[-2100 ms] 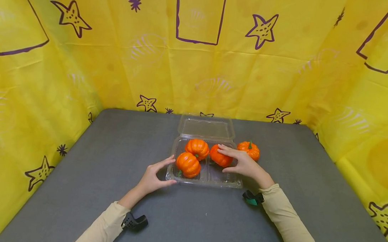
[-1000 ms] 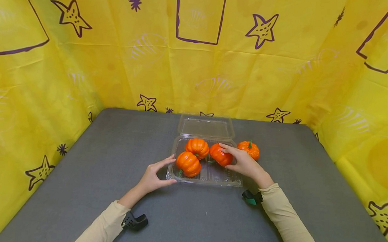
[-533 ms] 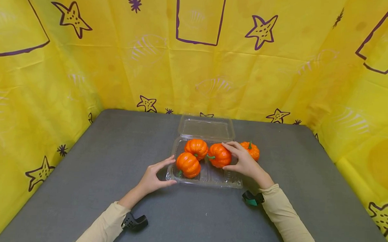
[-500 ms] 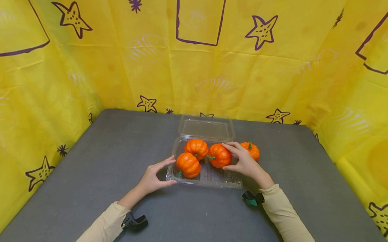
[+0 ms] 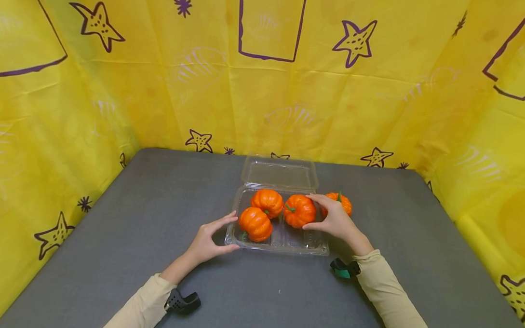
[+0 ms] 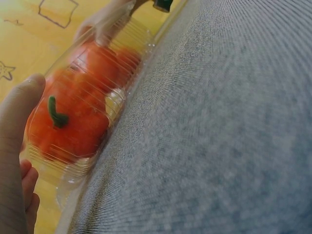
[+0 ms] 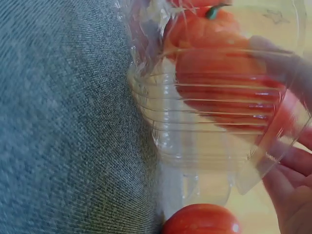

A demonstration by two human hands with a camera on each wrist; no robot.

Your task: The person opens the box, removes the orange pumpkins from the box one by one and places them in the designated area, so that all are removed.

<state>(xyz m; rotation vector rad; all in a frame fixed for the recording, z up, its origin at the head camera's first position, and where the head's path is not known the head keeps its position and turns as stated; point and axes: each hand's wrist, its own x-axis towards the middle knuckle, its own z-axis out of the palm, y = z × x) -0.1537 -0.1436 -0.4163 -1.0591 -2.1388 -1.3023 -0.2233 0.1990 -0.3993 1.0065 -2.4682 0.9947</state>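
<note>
A clear hinged plastic container [image 5: 279,239] stands with its lid laid back. Two orange pumpkins, a rear one [image 5: 267,203] and a front one [image 5: 255,224], sit in its left part. My left hand [image 5: 205,239] spans the container's near left corner, fingers at the side and thumb at the front edge. In the right part my right hand [image 5: 336,219] holds a third pumpkin [image 5: 299,211] by its right side between thumb and fingers, its green stem facing left and toward me. Another pumpkin [image 5: 344,204] lies outside, partly hidden behind that hand.
The raised lid [image 5: 279,173] lies behind the container, near the back edge of the grey table [image 5: 179,185]. Yellow cloth [image 5: 265,96] with drawn starfish surrounds the table on three sides. Black wrist devices sit on both sleeves.
The pumpkin in my right hand has turned, so its stem now shows on the near side. That hand has shifted slightly right, covering more of the outer pumpkin. My left hand has stayed put.
</note>
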